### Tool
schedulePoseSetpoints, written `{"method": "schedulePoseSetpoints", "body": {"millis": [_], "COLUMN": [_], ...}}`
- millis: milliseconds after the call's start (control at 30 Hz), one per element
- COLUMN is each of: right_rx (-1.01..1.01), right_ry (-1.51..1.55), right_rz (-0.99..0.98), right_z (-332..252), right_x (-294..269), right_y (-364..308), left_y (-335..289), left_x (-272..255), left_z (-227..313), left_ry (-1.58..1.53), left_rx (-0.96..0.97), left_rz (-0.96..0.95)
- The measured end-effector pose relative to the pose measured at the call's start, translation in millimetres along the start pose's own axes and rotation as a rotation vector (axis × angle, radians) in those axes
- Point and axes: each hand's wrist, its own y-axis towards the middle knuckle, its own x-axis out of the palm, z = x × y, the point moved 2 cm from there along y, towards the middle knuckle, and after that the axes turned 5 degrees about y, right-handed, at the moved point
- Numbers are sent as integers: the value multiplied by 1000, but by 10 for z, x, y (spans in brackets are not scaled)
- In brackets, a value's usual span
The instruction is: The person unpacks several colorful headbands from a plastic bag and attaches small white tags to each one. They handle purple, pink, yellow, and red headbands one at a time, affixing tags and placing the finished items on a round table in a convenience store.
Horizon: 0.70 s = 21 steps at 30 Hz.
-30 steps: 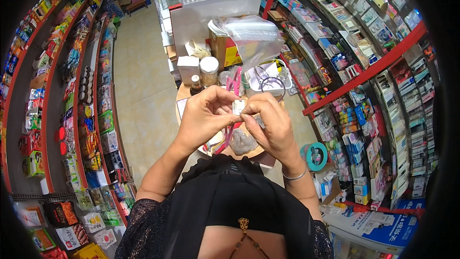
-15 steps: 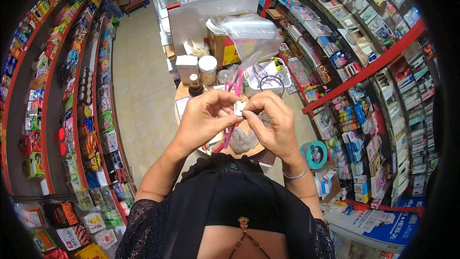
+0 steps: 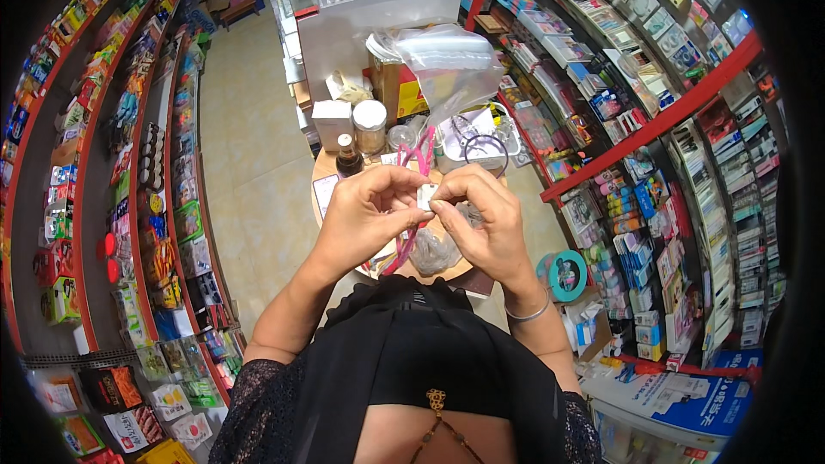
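Observation:
Over the small round table (image 3: 323, 167), both hands meet at a small white flat piece (image 3: 424, 198) with a dark spot near its top. My left hand (image 3: 369, 210) pinches its left side between thumb and fingers. On its right edge, the thumb and forefinger of my right hand (image 3: 483, 216) press together. Whether the right fingers also hold something tiny cannot be made out. A bright pink, strip-like thing (image 3: 427, 148) runs behind and below the hands. Beneath them lies a crumpled clear plastic bag (image 3: 432, 253), partly covered by the right hand.
Beyond the hands stand a dark bottle (image 3: 348, 157), a white-lidded jar (image 3: 369, 129), a white box (image 3: 332, 125) and a white tray (image 3: 509, 133) with a dark ring. A clear bag (image 3: 451, 60) hangs behind. Stocked shelves line both sides; a teal round container (image 3: 563, 276) is at right.
Both hands and the white piece have shifted very slightly left. The grip on the piece looks the same.

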Motion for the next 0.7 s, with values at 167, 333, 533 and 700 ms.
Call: {"method": "schedulePoseSetpoints", "body": {"millis": [167,333,533,700], "right_rx": [79,80,21,-20], "right_ry": [162,99,33,15], "right_rz": [-30,-9,15,13], "right_z": [115,82,67,73], "right_x": [-24,-27,0,26], "right_y": [-10,-7,-32,-34], "left_y": [-7,7,11,-1], "left_x": [0,4,6,3], "left_z": [-71,-65,-54,-75], "left_ry": [-14,1,23,38], "left_rx": [-14,28,31,36], "left_rz": [-14,22,2,-3]}}
